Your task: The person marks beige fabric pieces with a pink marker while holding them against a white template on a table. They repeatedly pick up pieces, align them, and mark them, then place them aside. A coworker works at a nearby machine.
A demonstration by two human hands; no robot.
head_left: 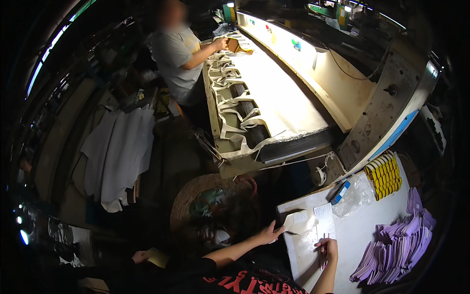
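My left hand (268, 233) reaches across from the lower left and pinches the edge of a cream-coloured flat piece (299, 222), perhaps card or leather. The piece lies at the left side of a pale work board (350, 235). Closed around a thin pen (324, 237), my right hand (329, 249) rests on the board just below a white sheet of paper (323, 219) with handwriting. The paper touches the right side of the cream piece. Something small and pinkish shows under my right hand, too little to name.
Purple cut pieces (394, 245) lie stacked at right, below yellow strap-like pieces (383, 175), a blue box (340, 192) and clear plastic (353, 198). A wicker basket (178, 196) stands left. Beyond, a person (176, 59) works at a lit table (279, 108). Another hand (141, 257) is lower left.
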